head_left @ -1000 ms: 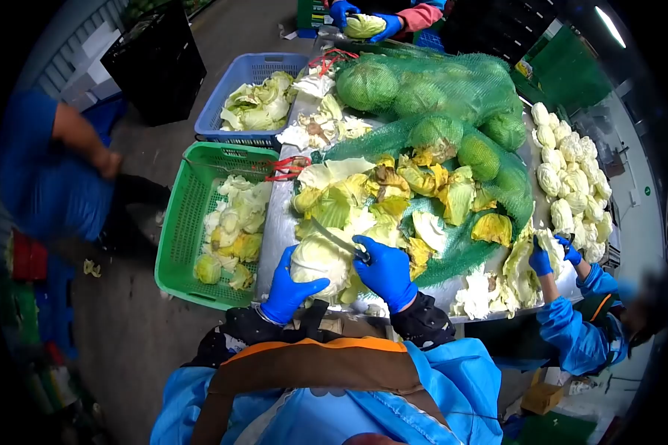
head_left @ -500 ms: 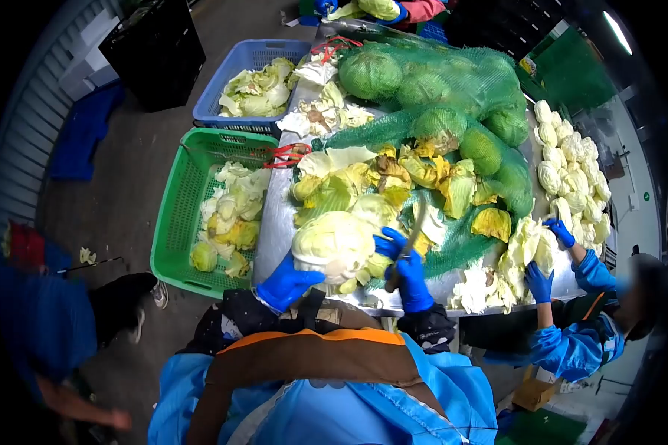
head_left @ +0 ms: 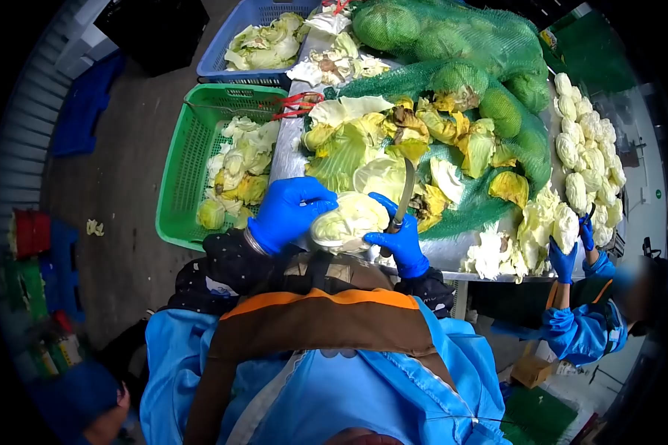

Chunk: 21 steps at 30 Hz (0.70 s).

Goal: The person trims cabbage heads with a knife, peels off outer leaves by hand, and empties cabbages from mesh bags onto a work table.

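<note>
Right hand [head_left: 404, 243] holds knife [head_left: 407, 190]; yellowed leaves [head_left: 410, 127], green netting [head_left: 464, 211] lie beyond.

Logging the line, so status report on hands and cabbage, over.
Left hand against cabbage. Right hand touching it too, knife in grip. Loose leaves just beyond.

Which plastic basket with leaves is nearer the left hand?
The green rectangular plastic basket; the blue rectangular plastic basket stands farther from the blue-gloved left hand.
</note>
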### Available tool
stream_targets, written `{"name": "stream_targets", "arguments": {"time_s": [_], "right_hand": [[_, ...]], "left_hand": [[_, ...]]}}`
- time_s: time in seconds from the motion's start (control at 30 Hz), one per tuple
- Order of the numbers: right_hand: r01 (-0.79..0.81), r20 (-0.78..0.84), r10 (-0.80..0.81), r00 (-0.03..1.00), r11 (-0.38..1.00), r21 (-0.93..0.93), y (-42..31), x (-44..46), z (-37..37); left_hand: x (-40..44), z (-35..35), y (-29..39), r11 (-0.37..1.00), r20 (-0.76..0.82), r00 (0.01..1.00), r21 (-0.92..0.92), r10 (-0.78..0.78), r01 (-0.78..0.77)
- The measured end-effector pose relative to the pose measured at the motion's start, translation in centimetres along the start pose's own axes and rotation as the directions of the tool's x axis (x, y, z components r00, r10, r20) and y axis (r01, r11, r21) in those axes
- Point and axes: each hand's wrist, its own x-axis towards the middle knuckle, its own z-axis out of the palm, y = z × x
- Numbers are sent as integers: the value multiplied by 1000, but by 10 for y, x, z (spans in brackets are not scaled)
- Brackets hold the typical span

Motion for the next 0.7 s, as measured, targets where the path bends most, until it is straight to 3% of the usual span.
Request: {"name": "stream_targets", "arguments": {"time_s": [0.17, 0.27, 0.37, 0.4, 0.5, 0.6, 0.67, 0.7], "right_hand": [[-28, -11, 28, 1000, 999, 29, 7, -1, 0], [81, 3, -82, 997, 989, -122, 14, 0, -6], [-100, -50, 116, 992, 963, 250, 12, -3, -5], [-116, -57, 147, 987, 920, 374, 14, 0, -6], [-129, -71, 254, 965, 691, 711, 27, 5, -11], [-67, -77, 188, 979, 656, 751, 10, 14, -13], [-85, -52, 184, 982, 662, 745, 3, 16, -12], [-106, -39, 197, 980, 671, 734, 1, 17, -11]], "left_hand": [[-6, 2, -6, 945, -70, 980, 284, 188, -161], [-1, 3, -28, 993, -304, 948, 29, -100, 114], [-3, 6, -80, 848, -197, 979, 508, -56, 151], [-7, 8, -99, 751, -64, 995, 652, -83, 105], [-16, 8, -109, 578, 85, 931, 803, -354, 146], [-17, 3, -85, 927, -229, 955, 281, -188, 250], [-1, -2, -36, 929, -99, 950, -261, -296, 263], [2, 3, -17, 935, -8, 978, -295, -207, 195]]}}
